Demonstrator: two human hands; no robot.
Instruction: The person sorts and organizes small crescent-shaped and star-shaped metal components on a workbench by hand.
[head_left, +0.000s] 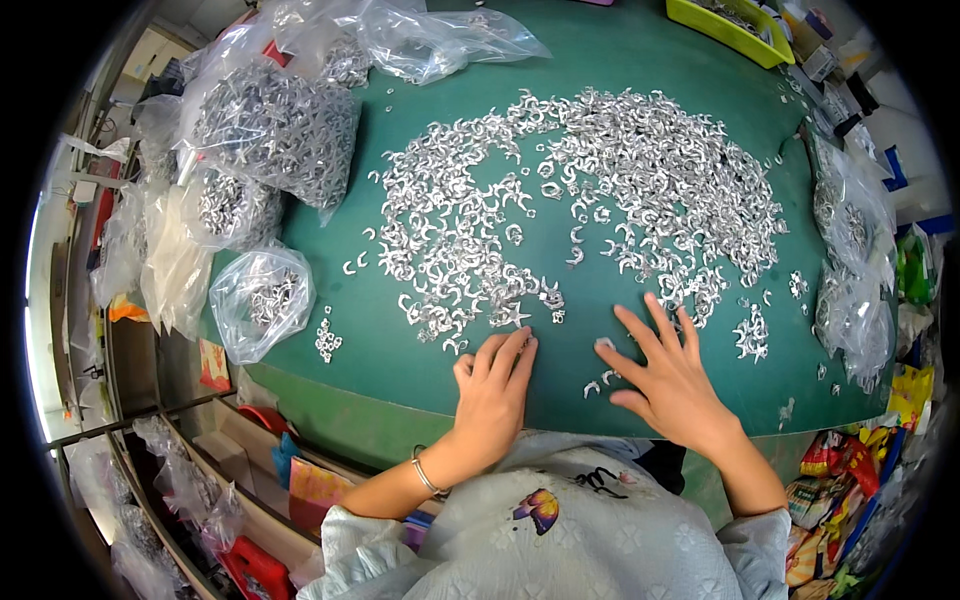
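A large spread of small silvery curved metal pieces [660, 170] covers the middle of the green table [570, 370], its left arm [440, 220] reaching down toward me. At the lower edge of that arm is my left hand [492, 385], its fingers bent and pressed together against the nearest pieces. Whatever lies under its fingertips is hidden. My right hand [672, 385] hovers or rests on the table with fingers spread, holding nothing. Beside its thumb and index finger lie a few loose curved pieces [592, 388].
Clear plastic bags full of metal pieces [275, 130] crowd the left side, with a smaller open bag [262, 305] nearer. Tiny nut-like pieces [327, 342] lie beside it. More bags [855, 290] line the right edge. A yellow-green tray [735, 25] stands far right.
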